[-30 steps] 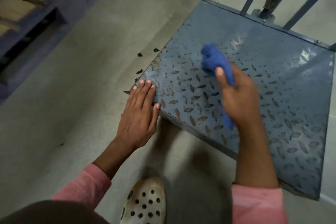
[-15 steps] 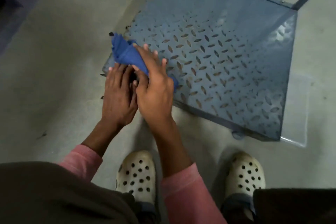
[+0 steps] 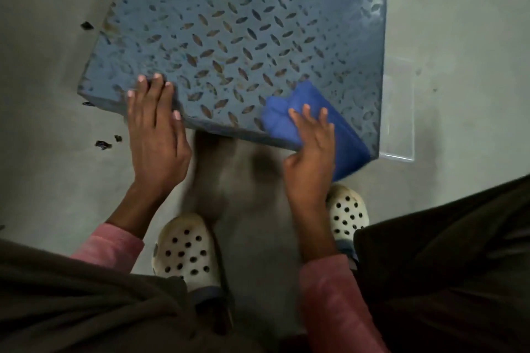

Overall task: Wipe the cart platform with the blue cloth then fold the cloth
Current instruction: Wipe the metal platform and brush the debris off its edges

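Observation:
The blue-grey cart platform point(image 3: 235, 23), a steel tread plate with raised diamond marks, fills the upper middle of the head view. The blue cloth point(image 3: 321, 114) lies bunched on its near right corner and hangs over the front edge. My right hand point(image 3: 311, 152) presses on the cloth, fingers spread over it and thumb under the edge. My left hand point(image 3: 156, 135) rests flat on the platform's near left edge, fingers on the plate, holding nothing.
Grey concrete floor surrounds the cart. Dark bits of debris point(image 3: 103, 145) lie on the floor to the left. A clear plastic sheet point(image 3: 398, 112) sits beside the platform's right edge. My two white perforated clogs point(image 3: 186, 252) stand just below the platform's front edge.
My right hand has swept the cloth from the near left corner to the near right corner. The left hand stays on the left edge. The view has tilted further down.

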### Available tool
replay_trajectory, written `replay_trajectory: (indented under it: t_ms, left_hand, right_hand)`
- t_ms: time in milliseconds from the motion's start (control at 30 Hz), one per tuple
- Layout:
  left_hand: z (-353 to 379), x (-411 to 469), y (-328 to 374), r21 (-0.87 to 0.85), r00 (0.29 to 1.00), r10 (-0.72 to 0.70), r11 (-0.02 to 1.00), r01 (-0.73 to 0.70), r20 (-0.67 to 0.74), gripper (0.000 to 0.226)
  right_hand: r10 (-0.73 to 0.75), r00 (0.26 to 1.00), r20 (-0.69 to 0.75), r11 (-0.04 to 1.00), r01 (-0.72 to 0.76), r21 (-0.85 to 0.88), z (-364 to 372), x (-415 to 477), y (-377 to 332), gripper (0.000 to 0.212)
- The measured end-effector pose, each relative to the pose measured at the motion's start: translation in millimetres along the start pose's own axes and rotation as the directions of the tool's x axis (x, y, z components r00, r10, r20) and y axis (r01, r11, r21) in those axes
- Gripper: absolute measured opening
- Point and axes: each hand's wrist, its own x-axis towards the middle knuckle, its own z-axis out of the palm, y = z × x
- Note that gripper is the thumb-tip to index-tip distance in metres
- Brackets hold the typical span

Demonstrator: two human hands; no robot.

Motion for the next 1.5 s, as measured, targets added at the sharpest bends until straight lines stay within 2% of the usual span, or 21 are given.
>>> replay_trajectory:
  t_ms: [100, 167, 233, 267, 300, 400, 500, 567, 600, 700, 733, 800, 900, 967, 1033, 1100, 1167, 1300, 1367, 1400, 1500]
  left_hand:
    - [6.8, -1.6, 6.8, -0.015, 1.000, 0.025, 1.000, -0.025, -0.009, 0.045]
    - [11.0, -1.0, 9.5, -0.028, 0.999, 0.032, 0.999, -0.032, 0.000, 0.044]
    - [13.1, -1.5, 10.2, -0.037, 0.999, 0.035, 0.999, -0.034, 0.010, 0.044]
    - [13.4, -1.8, 9.6, -0.036, 0.999, 0.035, 0.999, -0.034, 0.012, 0.044]
    - [13.2, -1.5, 9.0, -0.035, 0.999, 0.036, 0.999, -0.035, 0.014, 0.043]
    - [8.5, -2.4, 7.1, -0.022, 1.000, 0.005, 1.000, -0.005, 0.010, 0.044]
    - [-3.2, -10.3, -2.6, 0.036, 0.995, -0.092, 0.995, 0.093, -0.029, 0.048]
    - [-13.0, -17.7, -12.8, 0.107, 0.984, -0.167, 0.979, 0.173, -0.060, 0.051]
    - [-18.6, -21.7, -17.7, 0.147, 0.979, -0.197, 0.968, 0.204, -0.060, 0.055]
    - [-32.2, -29.6, -29.4, 0.258, 0.973, -0.232, 0.940, 0.222, 0.006, 0.092]
    - [-34.3, -30.7, -32.2, 0.286, 0.973, -0.229, 0.934, 0.213, 0.021, 0.091]
    - [-34.2, -32.1, -38.0, 0.317, 0.979, -0.203, 0.931, 0.181, 0.036, 0.072]
    - [-33.0, -32.2, -49.3, 0.331, 0.986, -0.144, 0.937, 0.110, 0.081, 0.068]
    - [-34.7, -32.7, -55.9, 0.296, 0.989, -0.101, 0.953, 0.067, 0.104, 0.082]
    - [-41.9, -30.8, -59.1, 0.273, 0.988, -0.080, 0.961, 0.042, 0.130, 0.088]
    - [-51.2, -27.8, -60.2, 0.276, 0.981, -0.082, 0.961, 0.031, 0.173, 0.094]
    - [-59.0, -25.7, -60.0, 0.254, 0.975, -0.072, 0.967, 0.017, 0.209, 0.099]
    - [-66.3, -22.0, -60.7, 0.189, 0.975, -0.040, 0.982, -0.002, 0.217, 0.096]
    - [-65.6, -19.6, -60.0, 0.159, 0.974, -0.015, 0.987, -0.021, 0.224, 0.091]
    - [-64.8, -18.4, -59.7, 0.140, 0.972, 0.006, 0.989, -0.040, 0.236, 0.090]
    - [-63.4, -15.2, -57.5, 0.073, 0.960, 0.073, 0.993, -0.096, 0.271, 0.088]
  right_hand:
    - [0.132, 0.978, -0.161, 0.985, -0.148, -0.091, -21.2, -3.5, 34.2, 0.066]
    - [0.244, 0.922, -0.299, 0.960, -0.273, -0.059, -32.0, -1.1, 40.8, 0.075]
    - [0.255, 0.879, -0.402, 0.953, -0.300, -0.051, -38.0, 4.9, 35.9, 0.076]
    - [0.214, 0.889, -0.405, 0.957, -0.273, -0.096, -37.6, 8.2, 27.1, 0.073]
    - [0.188, 0.917, -0.351, 0.957, -0.252, -0.144, -33.5, 10.7, 12.8, 0.070]
    - [0.226, 0.973, -0.042, 0.957, -0.230, -0.179, -1.3, 8.5, -40.7, 0.072]
    - [0.139, 0.976, 0.166, 0.970, -0.100, -0.223, 32.9, 2.1, -82.3, 0.081]
    - [0.086, 0.961, 0.264, 0.977, -0.029, -0.211, 49.9, 5.3, -101.4, 0.079]
    - [0.047, 0.952, 0.301, 0.980, 0.013, -0.197, 57.4, 6.8, -110.2, 0.076]
    - [-0.099, 0.924, 0.368, 0.985, 0.143, -0.095, 80.1, 7.1, -142.6, 0.069]
    - [-0.143, 0.914, 0.380, 0.986, 0.167, -0.030, 87.9, 8.1, -153.4, 0.068]
    - [-0.205, 0.892, 0.403, 0.979, 0.185, 0.088, 99.7, 12.5, -173.7, 0.066]
    - [-0.215, 0.834, 0.508, 0.971, 0.128, 0.202, 104.6, 20.5, -198.6, 0.049]
    - [-0.189, 0.818, 0.543, 0.967, 0.059, 0.247, 107.3, 28.2, -209.0, 0.046]
    - [-0.208, 0.760, 0.616, 0.946, -0.002, 0.323, 113.5, 39.8, -217.1, 0.043]
    - [-0.284, 0.723, 0.630, 0.873, -0.076, 0.481, 113.2, 56.9, -221.8, 0.037]
    - [-0.323, 0.739, 0.591, 0.837, -0.069, 0.543, 101.8, 79.6, -218.9, 0.036]
    - [-0.424, 0.825, 0.374, 0.835, 0.196, 0.515, 66.9, 118.3, -193.2, 0.059]
    - [-0.439, 0.842, 0.314, 0.857, 0.286, 0.429, 60.0, 127.0, -174.1, 0.070]
    - [-0.399, 0.863, 0.309, 0.891, 0.286, 0.352, 60.1, 128.2, -164.4, 0.072]
    - [-0.135, 0.921, 0.365, 0.991, 0.128, 0.044, 68.7, 117.9, -154.6, 0.059]
